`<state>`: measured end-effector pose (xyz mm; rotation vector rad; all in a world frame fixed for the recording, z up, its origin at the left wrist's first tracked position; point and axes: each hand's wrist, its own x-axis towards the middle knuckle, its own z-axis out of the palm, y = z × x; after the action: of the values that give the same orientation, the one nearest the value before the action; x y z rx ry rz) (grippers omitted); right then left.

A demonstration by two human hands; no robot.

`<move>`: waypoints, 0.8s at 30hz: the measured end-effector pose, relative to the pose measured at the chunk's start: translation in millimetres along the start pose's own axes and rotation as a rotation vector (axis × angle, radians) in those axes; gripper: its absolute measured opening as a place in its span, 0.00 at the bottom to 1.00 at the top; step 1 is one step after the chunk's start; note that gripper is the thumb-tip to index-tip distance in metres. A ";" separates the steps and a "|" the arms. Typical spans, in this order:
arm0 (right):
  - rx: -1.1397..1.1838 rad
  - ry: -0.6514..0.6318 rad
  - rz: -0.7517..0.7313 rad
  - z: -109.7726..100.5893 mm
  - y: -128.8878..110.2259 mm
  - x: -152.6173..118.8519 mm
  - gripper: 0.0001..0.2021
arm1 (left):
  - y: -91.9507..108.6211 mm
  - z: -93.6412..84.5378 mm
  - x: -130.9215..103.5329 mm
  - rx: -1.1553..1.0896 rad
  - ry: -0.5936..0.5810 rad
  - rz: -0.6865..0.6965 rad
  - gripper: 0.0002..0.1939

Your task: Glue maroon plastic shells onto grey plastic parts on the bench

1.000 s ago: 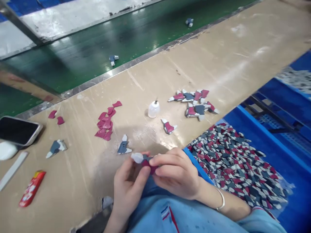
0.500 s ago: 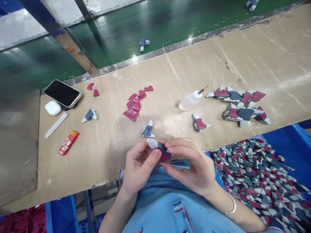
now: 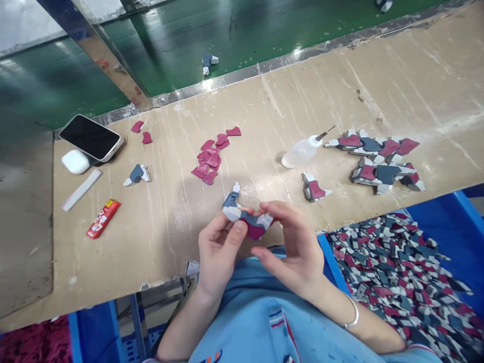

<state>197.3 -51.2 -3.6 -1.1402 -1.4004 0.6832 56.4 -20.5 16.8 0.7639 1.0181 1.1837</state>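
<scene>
My left hand [image 3: 221, 247] pinches a small plastic part [image 3: 255, 229] in grey-blue and white with a maroon panel, thumb on its front. Beside the part's right end my right hand [image 3: 291, 242] has its thumb and fingers spread apart; its fingertips are close to the white tip, and I cannot tell if they touch. Just beyond the held part, a grey-blue and white piece [image 3: 231, 195] without a maroon panel lies on the worktop. Farther off is a loose pile of maroon panels [image 3: 207, 162]. A similar part with a maroon panel [image 3: 313, 189] lies to the right.
A squeeze bottle with a needle tip [image 3: 300, 154] lies near grouped parts [image 3: 385, 174]. At left are a phone [image 3: 91, 137], a white case [image 3: 75, 161], a grey strip [image 3: 82, 190] and a red packet [image 3: 103, 219]. A blue bin [image 3: 454, 227] full of parts stands right, below the worktop.
My right hand has opened, its thumb moving away from the part. The held part has been raised slightly and turned, showing more of its white right end. My left hand keeps its pinch.
</scene>
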 end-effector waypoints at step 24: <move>0.210 -0.032 0.141 14.5 5.8 -1.8 0.21 | -3.1 -1.1 1.4 0.133 0.112 0.178 0.14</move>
<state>184.5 -47.9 -12.2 -1.0719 -1.2500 0.9301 56.7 -19.9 13.3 0.9165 1.1486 1.3326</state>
